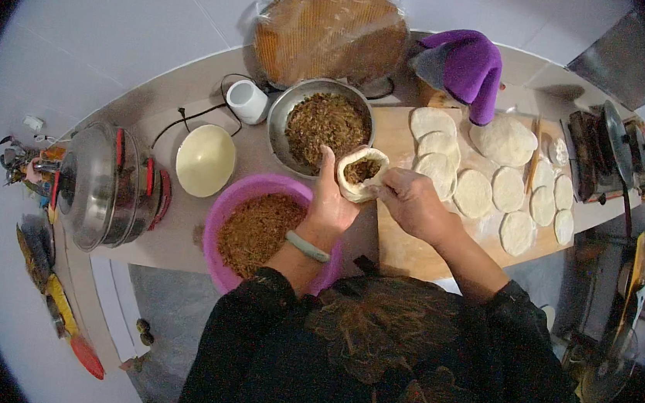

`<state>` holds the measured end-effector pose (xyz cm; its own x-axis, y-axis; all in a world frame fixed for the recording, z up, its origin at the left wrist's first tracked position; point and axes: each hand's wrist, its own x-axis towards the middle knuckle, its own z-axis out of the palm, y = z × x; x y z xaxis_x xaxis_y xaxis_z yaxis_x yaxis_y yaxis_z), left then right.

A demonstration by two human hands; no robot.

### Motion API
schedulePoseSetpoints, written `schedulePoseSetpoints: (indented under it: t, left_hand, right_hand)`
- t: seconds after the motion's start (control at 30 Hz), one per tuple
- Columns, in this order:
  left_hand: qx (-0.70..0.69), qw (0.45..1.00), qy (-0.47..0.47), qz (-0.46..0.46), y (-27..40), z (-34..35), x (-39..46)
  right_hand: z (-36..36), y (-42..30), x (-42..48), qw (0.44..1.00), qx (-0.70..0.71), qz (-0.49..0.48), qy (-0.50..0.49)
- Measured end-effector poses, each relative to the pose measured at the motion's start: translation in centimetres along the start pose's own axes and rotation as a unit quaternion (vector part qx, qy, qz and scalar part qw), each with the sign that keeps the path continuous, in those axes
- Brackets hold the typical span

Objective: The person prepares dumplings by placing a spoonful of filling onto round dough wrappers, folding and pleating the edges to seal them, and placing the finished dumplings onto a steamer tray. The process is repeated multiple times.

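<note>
A round dough wrapper [347, 189] with brown chopped filling [361, 171] inside rests in my left hand [331, 202]. Its rim stands up around the filling, and the top is open. My right hand [413, 201] pinches the edge of the wrapper on its right side. Beyond the hands stands a metal bowl [277, 117] of similar filling. Below my left forearm is a pink basin [216, 232] holding more brown filling. To the right, several flat dough rounds [473, 194] lie on a floured wooden board [397, 238], some overlapping.
A large dough lump [503, 140] and a rolling pin [534, 155] are on the board. Behind it hangs a purple cloth [472, 64]. At left stand a cream bowl [206, 161], a white cup [247, 103] with a cord [181, 124] nearby, and a lidded steel steamer pot [108, 187].
</note>
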<state>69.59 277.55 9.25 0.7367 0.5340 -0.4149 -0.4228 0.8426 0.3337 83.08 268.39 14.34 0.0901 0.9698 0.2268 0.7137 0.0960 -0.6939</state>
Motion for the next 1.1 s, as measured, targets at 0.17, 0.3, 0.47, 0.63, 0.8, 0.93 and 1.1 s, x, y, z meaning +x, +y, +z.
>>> schedulePoseSetpoints:
  t: [0.17, 0.3, 0.47, 0.63, 0.8, 0.93, 1.1]
  left_hand:
    - [0.004, 1.000, 0.028, 0.013, -1.3, -1.8, 1.1]
    - [0.032, 0.998, 0.027, 0.044, -1.3, -1.8, 0.9]
    - [0.062, 0.996, 0.032, 0.064, -1.2, -1.6, 1.1]
    - [0.110, 0.991, 0.074, 0.026, -0.9, -1.6, 1.2]
    - [0.092, 0.991, 0.096, -0.009, -0.7, -1.5, 1.2]
    - [0.085, 0.992, 0.092, 0.012, -0.8, -1.2, 1.1]
    - [0.095, 0.992, 0.080, 0.005, -0.9, -1.3, 1.4]
  right_hand:
    - [0.3, 0.4, -0.3, 0.990, -0.078, 0.116, -0.024]
    - [0.5, 1.3, -0.1, 0.981, -0.059, 0.180, -0.032]
    - [0.8, 1.4, 0.3, 0.991, -0.015, 0.124, -0.045]
    - [1.4, 2.0, 0.4, 0.994, -0.075, -0.057, -0.050]
    - [1.7, 2.7, 0.2, 0.983, -0.137, -0.075, -0.096]
    - [0.3, 1.6, 0.7, 0.981, -0.105, 0.131, -0.093]
    - [0.8, 2.5, 0.6, 0.990, -0.041, 0.105, -0.083]
